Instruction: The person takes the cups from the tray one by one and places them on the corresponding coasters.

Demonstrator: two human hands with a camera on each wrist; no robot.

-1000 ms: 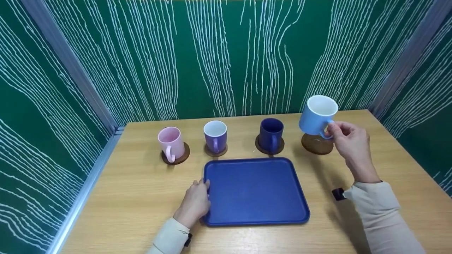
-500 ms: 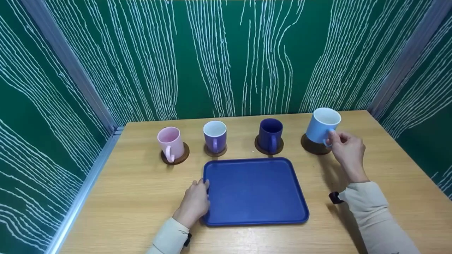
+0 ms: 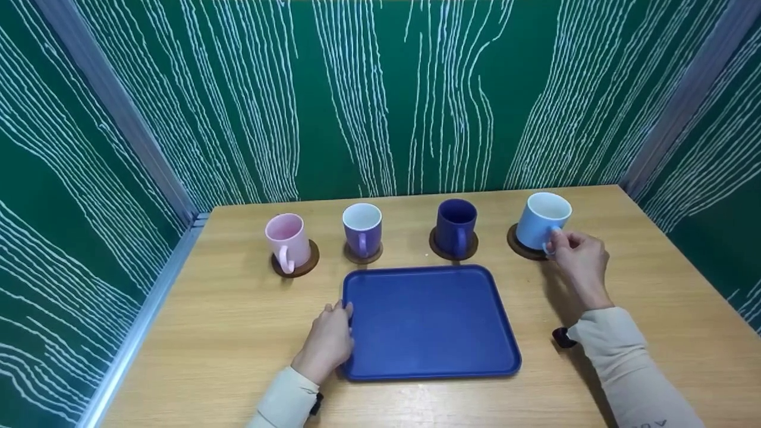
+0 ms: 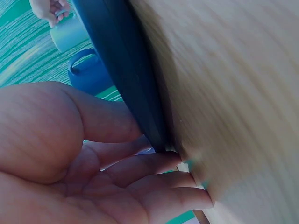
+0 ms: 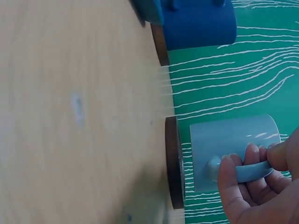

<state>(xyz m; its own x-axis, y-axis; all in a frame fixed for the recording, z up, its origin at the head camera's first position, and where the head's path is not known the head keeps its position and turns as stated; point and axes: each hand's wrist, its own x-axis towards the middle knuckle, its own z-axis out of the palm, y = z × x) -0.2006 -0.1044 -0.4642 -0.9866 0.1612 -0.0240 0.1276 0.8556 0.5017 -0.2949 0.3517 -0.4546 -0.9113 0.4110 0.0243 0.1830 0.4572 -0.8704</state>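
In the head view my right hand (image 3: 576, 264) pinches the handle of a light blue mug (image 3: 538, 220) at the right end of a row. The mug is upright over a dark brown round coaster (image 3: 523, 249); the right wrist view leaves a narrow gap between mug base (image 5: 224, 149) and coaster (image 5: 174, 163). My left hand (image 3: 327, 339) holds the left edge of a blue rectangular tray (image 3: 428, 324) lying flat on the table. By the left wrist view, thumb and fingers are at the tray's rim (image 4: 126, 65), with some fingertips touching the table.
A pink mug (image 3: 287, 241), a purple mug with white inside (image 3: 362, 229) and a dark blue mug (image 3: 456, 226) stand upright on brown coasters behind the tray. Green panels with white lines (image 3: 351, 95) enclose the wooden table (image 3: 238, 333) at the back and sides.
My right hand has lowered the light blue mug from above the coaster and slightly to the right, down to just over it. The left hand and tray have stayed put.
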